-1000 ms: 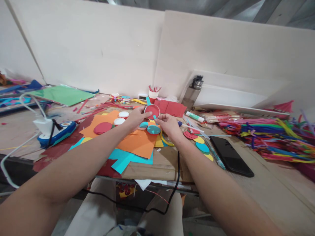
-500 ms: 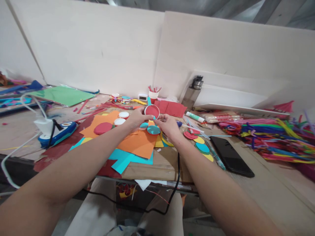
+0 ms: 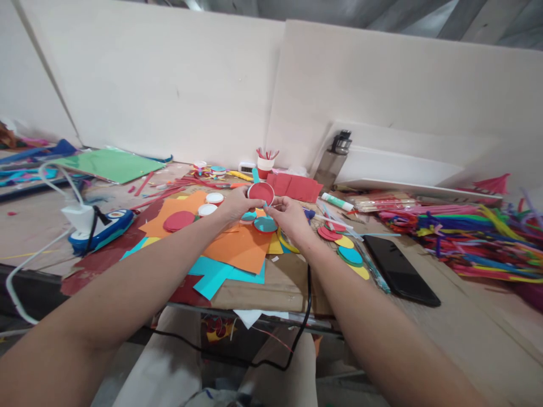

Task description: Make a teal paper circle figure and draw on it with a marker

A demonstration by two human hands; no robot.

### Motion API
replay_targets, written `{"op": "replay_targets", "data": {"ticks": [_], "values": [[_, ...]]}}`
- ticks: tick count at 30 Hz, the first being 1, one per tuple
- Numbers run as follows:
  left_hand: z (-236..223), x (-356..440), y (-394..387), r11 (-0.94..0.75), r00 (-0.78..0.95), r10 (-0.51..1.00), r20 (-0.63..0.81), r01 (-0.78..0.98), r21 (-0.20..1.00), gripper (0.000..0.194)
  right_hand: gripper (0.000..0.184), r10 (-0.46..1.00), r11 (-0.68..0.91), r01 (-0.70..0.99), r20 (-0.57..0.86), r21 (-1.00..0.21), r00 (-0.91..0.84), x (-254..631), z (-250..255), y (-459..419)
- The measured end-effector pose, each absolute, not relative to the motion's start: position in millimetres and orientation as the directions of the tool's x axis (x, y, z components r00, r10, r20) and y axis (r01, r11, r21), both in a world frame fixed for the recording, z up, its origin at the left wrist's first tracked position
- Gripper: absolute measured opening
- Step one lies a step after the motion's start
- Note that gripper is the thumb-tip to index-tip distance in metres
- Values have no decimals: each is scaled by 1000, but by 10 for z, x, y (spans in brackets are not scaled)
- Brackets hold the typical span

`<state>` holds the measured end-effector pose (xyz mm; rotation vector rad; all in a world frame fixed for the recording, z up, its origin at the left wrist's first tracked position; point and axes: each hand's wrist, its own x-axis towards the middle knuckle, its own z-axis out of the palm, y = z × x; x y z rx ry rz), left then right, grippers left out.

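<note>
My left hand (image 3: 236, 206) is closed on the rim of a round white-edged piece with a red face (image 3: 261, 193), perhaps a cut-down paper cup, held tilted toward me. A blue paper strip (image 3: 255, 175) sticks up from its far edge. My right hand (image 3: 288, 216) pinches a small blue paper piece (image 3: 266, 205) against the near edge of the round piece. Just beneath the hands are a blue paper disc (image 3: 266, 225) and orange paper sheets (image 3: 240, 249). White-topped round pieces (image 3: 207, 210) sit beside my left wrist.
Red paper discs (image 3: 179, 221) lie left; coloured discs (image 3: 350, 256) and a phone (image 3: 401, 270) lie right. Behind stand a cup of red sticks (image 3: 266, 164) and a bottle (image 3: 333, 158). Pipe cleaners (image 3: 462, 237) are far right, a blue power strip (image 3: 102, 230) left. A black cable (image 3: 309, 299) crosses the table edge.
The whole view has shifted very slightly. Both hands keep their grip at the rim of the round piece, with hardly any visible finger movement.
</note>
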<state>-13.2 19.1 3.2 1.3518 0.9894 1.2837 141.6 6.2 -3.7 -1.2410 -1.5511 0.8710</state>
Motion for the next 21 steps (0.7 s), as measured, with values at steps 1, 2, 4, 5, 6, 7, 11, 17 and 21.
{"op": "replay_targets", "data": {"ticks": [1, 2, 4, 5, 6, 7, 11, 17, 21], "values": [[31, -137, 195, -177, 101, 978, 184, -70, 982, 35, 23, 973, 230, 293, 224, -928, -57, 1412, -29, 54], [28, -143, 200, -171, 97, 979, 178, -75, 982, 36, 22, 974, 224, 275, 215, -935, -63, 1407, -24, 48], [17, -155, 215, -158, 108, 980, 167, -90, 983, 37, 21, 975, 220, 235, 206, -947, -82, 1398, -21, 41], [10, -160, 223, -152, 122, 979, 164, -100, 983, 37, 21, 974, 223, 216, 207, -951, -92, 1394, -23, 41], [2, -165, 231, -145, 140, 977, 160, -112, 983, 36, 22, 972, 228, 199, 212, -953, -97, 1391, -27, 44], [-4, -167, 237, -136, 161, 975, 155, -123, 983, 36, 22, 971, 233, 182, 219, -955, -98, 1390, -32, 47], [1, -165, 237, -111, 244, 958, 150, -168, 980, 33, 22, 974, 226, 126, 221, -966, -53, 1394, -44, 62], [56, -137, 198, -58, 311, 939, 148, -282, 958, 23, 20, 984, 180, 71, 179, -981, -25, 1392, -44, 65], [55, -115, 179, -74, 290, 944, 155, -273, 959, 24, 20, 983, 181, 111, 183, -977, 9, 1379, -65, 88]]}}
